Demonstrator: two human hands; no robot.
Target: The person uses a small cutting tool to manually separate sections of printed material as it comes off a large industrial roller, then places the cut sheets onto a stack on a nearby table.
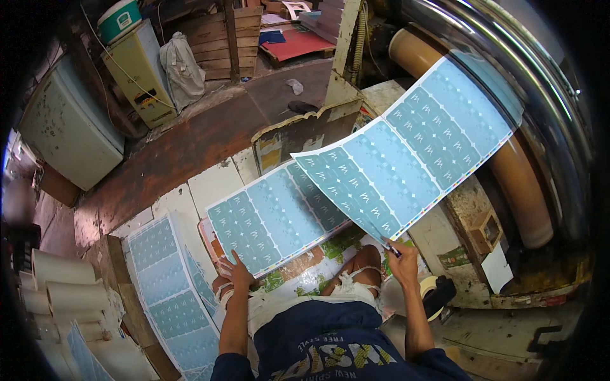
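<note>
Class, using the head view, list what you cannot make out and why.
Head view: slim object; too small, partly covered by the right hand.
Head view: right part of the lower sheet; hidden beneath the upper sheet.
Head view: sheets at lower left; cut off by the bottom edge.

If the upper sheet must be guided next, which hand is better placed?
Probably the right hand: it is at the near corner of the upper sheet, though seemingly holding a slim dark object. The left hand is over at the lower sheet.
</note>
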